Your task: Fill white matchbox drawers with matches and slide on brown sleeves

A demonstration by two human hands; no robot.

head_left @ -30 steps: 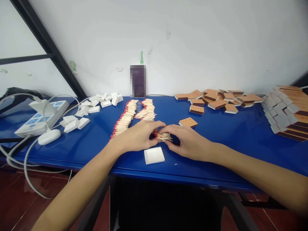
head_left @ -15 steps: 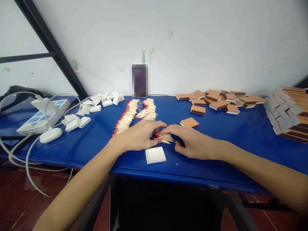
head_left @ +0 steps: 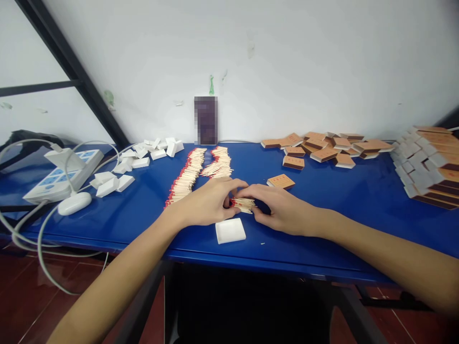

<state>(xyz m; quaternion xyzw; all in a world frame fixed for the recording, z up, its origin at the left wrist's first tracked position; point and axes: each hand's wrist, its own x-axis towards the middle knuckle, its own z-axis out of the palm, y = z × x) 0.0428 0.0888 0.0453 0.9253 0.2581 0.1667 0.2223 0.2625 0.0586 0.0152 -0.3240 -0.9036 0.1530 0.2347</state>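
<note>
Power strip [head_left: 57, 179] beside 1 oval white device [head_left: 74, 204]

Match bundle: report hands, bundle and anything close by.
Left hand at red-tipped end, right hand at opposite end. Match bundle between both hands, sticks uneven. White tray close on near side.

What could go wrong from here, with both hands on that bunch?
The bunch of matches between the left hand and right hand has uneven ends, so a few sticks might slip out or skew.
The white tray lies just on the near side of the hands; a thumb could nudge it.
The left hand also sits close to the long match row, which it could disturb.
</note>
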